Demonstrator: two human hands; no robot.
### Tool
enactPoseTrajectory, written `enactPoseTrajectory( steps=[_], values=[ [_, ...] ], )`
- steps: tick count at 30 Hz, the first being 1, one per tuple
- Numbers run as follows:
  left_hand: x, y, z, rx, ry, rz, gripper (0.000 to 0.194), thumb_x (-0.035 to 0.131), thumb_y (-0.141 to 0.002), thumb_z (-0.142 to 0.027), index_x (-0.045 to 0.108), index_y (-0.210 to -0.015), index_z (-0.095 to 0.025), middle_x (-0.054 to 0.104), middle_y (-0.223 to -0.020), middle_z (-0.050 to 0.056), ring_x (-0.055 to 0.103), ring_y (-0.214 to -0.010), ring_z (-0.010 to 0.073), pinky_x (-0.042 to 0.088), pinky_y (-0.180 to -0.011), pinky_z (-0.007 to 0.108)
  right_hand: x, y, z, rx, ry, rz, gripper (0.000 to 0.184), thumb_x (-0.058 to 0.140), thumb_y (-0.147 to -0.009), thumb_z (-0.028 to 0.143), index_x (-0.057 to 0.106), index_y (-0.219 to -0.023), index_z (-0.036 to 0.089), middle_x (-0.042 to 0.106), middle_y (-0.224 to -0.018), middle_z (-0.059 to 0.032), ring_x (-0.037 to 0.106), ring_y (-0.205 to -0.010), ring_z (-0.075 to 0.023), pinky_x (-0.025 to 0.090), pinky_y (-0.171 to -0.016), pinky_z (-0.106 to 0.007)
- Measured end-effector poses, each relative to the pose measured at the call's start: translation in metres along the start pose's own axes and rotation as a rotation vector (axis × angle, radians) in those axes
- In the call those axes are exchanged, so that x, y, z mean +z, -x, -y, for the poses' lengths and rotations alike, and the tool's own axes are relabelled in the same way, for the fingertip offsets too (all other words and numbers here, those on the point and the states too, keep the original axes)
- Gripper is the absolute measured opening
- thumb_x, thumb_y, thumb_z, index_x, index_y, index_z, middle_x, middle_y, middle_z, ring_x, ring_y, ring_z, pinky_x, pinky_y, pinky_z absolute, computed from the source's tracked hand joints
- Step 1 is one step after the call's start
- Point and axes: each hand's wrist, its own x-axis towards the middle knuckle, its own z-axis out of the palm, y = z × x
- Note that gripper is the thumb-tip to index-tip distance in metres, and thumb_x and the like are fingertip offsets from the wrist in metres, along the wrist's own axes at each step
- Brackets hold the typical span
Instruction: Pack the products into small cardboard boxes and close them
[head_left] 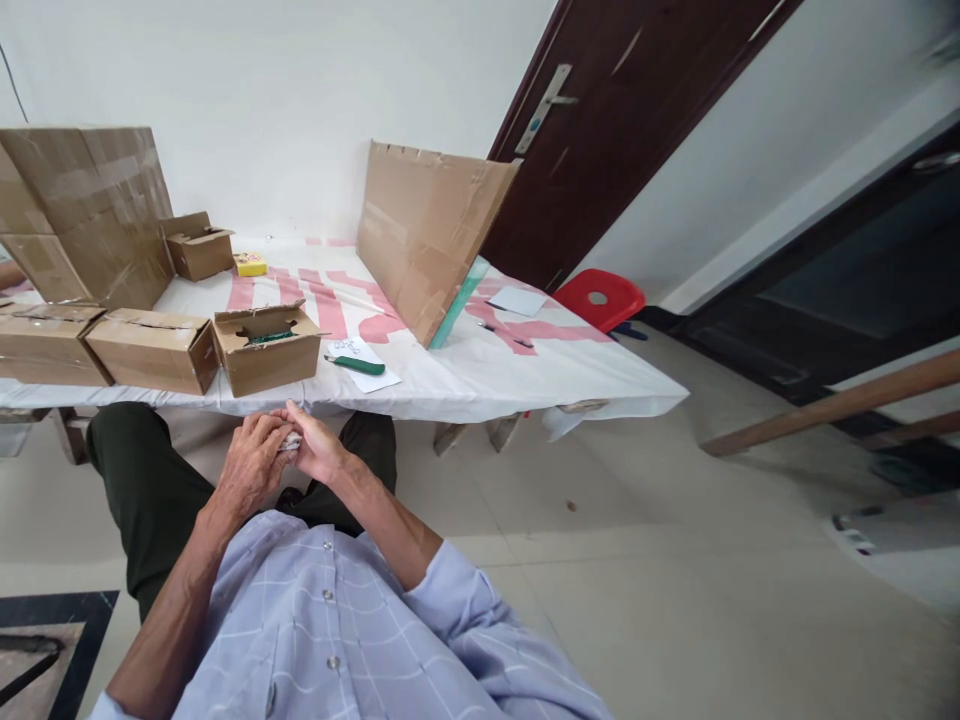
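1. At the lower left of centre, the left hand [251, 450] was mostly closed, its fingers curled over a small white thing [290, 441]. What that was could not be made out, as the hands hid most of it.
2. The right hand [321, 447] met it from the other side, thumb raised and palm turned inward. Its fingers were largely hidden, so I could not tell how far they were closed. Two hands probably suited so small a thing, one steadying while the other worked.
3. Both hands were over the lap, just short of the table cover [480, 395], perhaps because the boxes crowded the edge there.
4. The open box [271, 368], left of centre, stood at that edge with something green inside, seemingly so its contents lay within reach. Two closed boxes [154, 350] [49, 352] stood in line with it toward the far left.
5. Right of the open box, a green-handled cutter [358, 366] lay across a written note [381, 381], perhaps weighing it down, with the handle toward the right.
6. In the upper middle, a cardboard panel [431, 230] stood tilted on edge, possibly as a divider across the table.
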Motion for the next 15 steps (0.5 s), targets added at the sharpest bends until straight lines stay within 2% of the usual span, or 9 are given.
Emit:
enactPoseTrajectory(
  steps=[6,10,15],
  values=[
    [0.004,0.001,-0.008,-0.012,-0.067,-0.004,0.032,0.056,-0.106,-0.033,0.069,-0.134,-0.021,0.062,-0.139,0.017,0.055,-0.123,0.0342,0.051,-0.093,0.048,0.000,-0.003,-0.005,-0.028,-0.014,-0.045,0.044,0.077,-0.095,0.055,0.066,-0.076,0.017,0.068,-0.065,0.0021,0.060,-0.057,-0.0078,0.044,-0.051,-0.017],
    [0.002,-0.002,-0.013,-0.017,-0.136,0.051,0.029,0.061,-0.104,-0.034,0.070,-0.129,-0.022,0.063,-0.137,0.016,0.055,-0.122,0.0347,0.049,-0.087,0.047,-0.005,-0.007,-0.011,-0.042,-0.019,-0.094,0.044,0.079,-0.092,0.055,0.067,-0.075,0.017,0.067,-0.064,0.0022,0.057,-0.051,-0.0073,0.040,-0.047,-0.018],
    [-0.001,-0.003,-0.016,-0.035,-0.117,0.095,0.026,0.066,-0.098,-0.031,0.072,-0.121,-0.022,0.064,-0.130,0.015,0.055,-0.119,0.0342,0.050,-0.087,0.047,-0.009,-0.010,-0.017,-0.042,-0.023,-0.109,0.043,0.078,-0.092,0.053,0.066,-0.074,0.017,0.065,-0.062,0.0038,0.053,-0.048,-0.0061,0.037,-0.045,-0.019]
  ],
)
